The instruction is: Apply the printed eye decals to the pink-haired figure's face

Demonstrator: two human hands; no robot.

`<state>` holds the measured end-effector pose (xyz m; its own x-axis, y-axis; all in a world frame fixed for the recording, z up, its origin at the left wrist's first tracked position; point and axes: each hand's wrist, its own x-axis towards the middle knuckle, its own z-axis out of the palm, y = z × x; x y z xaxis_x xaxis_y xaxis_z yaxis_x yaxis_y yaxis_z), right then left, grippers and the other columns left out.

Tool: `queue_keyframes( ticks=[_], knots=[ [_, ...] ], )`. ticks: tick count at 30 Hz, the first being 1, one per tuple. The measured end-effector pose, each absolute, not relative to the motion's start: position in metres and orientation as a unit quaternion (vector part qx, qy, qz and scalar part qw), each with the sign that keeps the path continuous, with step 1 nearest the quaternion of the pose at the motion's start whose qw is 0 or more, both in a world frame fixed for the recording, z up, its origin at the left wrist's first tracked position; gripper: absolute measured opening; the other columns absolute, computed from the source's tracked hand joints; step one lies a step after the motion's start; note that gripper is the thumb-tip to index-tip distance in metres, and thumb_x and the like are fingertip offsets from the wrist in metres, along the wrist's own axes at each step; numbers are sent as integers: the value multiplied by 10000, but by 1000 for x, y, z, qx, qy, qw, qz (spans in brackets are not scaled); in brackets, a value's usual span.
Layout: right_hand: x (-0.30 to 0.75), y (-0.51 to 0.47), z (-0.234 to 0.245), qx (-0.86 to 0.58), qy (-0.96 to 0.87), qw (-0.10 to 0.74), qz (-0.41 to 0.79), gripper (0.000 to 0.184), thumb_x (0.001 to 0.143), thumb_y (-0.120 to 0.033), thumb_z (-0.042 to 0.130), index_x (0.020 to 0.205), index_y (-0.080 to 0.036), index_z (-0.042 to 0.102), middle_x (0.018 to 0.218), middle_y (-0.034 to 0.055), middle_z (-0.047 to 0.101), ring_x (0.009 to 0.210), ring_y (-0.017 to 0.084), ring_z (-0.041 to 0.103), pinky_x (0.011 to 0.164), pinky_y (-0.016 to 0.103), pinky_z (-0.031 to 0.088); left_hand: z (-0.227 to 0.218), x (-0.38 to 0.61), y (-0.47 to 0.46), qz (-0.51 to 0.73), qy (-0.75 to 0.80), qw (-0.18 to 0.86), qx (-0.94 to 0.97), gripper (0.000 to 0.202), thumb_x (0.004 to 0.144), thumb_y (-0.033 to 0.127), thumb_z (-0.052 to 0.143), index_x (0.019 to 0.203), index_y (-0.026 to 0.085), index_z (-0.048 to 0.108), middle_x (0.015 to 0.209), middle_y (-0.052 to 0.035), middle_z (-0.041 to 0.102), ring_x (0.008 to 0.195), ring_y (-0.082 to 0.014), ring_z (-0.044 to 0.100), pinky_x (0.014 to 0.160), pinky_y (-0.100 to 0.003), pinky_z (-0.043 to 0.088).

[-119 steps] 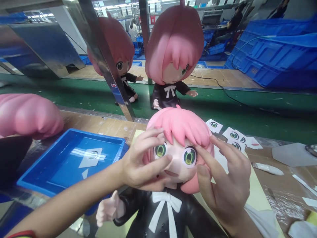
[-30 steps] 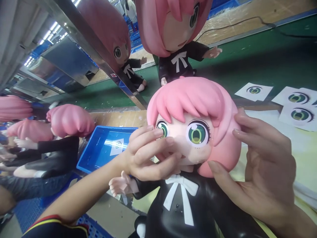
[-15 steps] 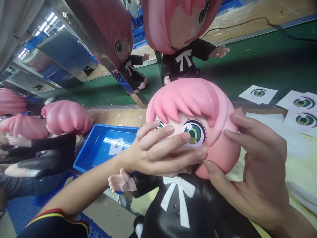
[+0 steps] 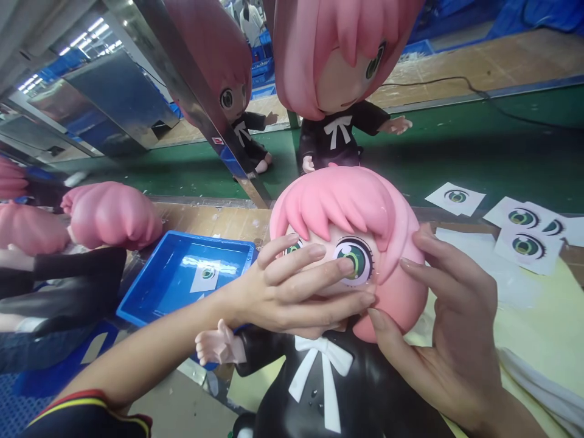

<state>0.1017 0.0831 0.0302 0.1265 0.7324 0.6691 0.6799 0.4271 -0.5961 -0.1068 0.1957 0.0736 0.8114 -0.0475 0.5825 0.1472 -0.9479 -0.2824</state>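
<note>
Doll (image 4: 347,213) on desk | left hand (image 4: 283,292) fingers flat, pressing its face | right hand (image 4: 447,328) fingers spread, cupping pink hair

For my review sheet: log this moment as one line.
left hand: fingers flat across doll face | right hand: steadying doll head side | blue tray: eye decal inside

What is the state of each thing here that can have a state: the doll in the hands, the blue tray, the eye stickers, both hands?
Pink-haired plastic doll in black dress: upright, both eye decals on.
Blue plastic tray: holds liquid with an eye decal sheet in it.
White paper eye decal sheets: lying flat, unused.
Left hand: open, fingers flat across the doll's face.
Right hand: open, bracing the doll's head.
</note>
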Motion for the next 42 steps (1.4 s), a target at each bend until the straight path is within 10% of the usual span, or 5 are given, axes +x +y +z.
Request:
queue_keyframes(
  ticks=[7,11,20,26,42],
  knots=[
    [105,80,23,-519,-642,561,55,713,786,-219,732,1438,-242,444,1467,115,411,1445,265,372,1243,440,311,79,-151,209,-335,-125,136,-924,293,863,330,709,1131,217,677,1237,-99,543,1194,-257,516,1072,-394,443],
    [111,71,16,-528,-627,570,62,732,765,-227,740,1433,-275,444,1453,123,416,1420,328,395,1173,568,375,87,-180,190,-405,-310,-100,-854,222,937,98,549,1095,220,645,1120,-67,617,1103,-218,594,996,-369,487],
    [111,55,4,-572,-498,628,175,639,871,-346,683,1446,-285,413,1533,109,369,1446,343,361,1192,637,316,81,-159,106,-337,-294,-651,-613,426,961,588,485,815,203,592,664,-34,687,705,-217,664,744,-357,531],
    [95,48,15,-590,-398,627,316,564,989,-471,537,1504,-290,395,1549,63,412,1418,291,425,1195,493,386,75,-143,87,-428,-293,-652,-554,432,930,449,520,606,189,399,445,-1,476,555,-179,553,626,-312,441],
    [104,52,48,-620,-345,580,401,749,797,-542,797,1391,-316,401,1465,58,484,1334,258,510,1118,449,491,79,-145,62,-400,-361,-638,-551,494,855,577,557,567,211,390,414,-9,490,479,-218,525,508,-378,421]
  ],
)
